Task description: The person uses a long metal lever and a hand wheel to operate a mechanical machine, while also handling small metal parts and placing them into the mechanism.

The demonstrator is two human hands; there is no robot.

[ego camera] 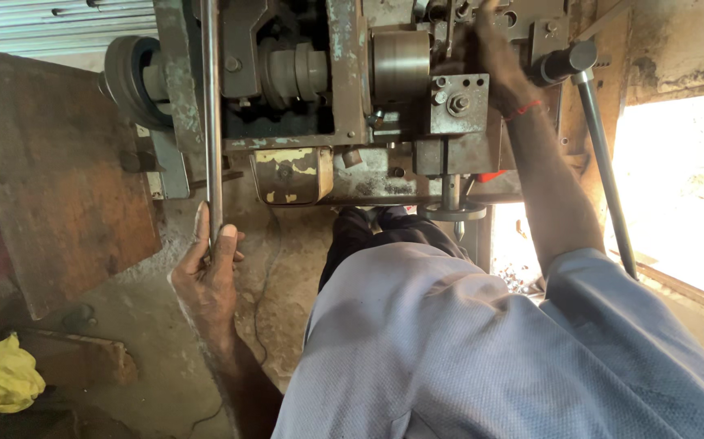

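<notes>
Steel rod [212, 106] stands upright against the lathe-like machine [344, 89], left hand [205, 272] closed around its lower end. Right hand [494, 57] rests on the machine head, grip unclear. Feeding appears underway; next move needs steady alignment.

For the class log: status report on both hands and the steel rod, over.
Left hand closed on steel rod, rod fed up into machine. Right hand up on machine head. Nothing blocking the rod.
</notes>
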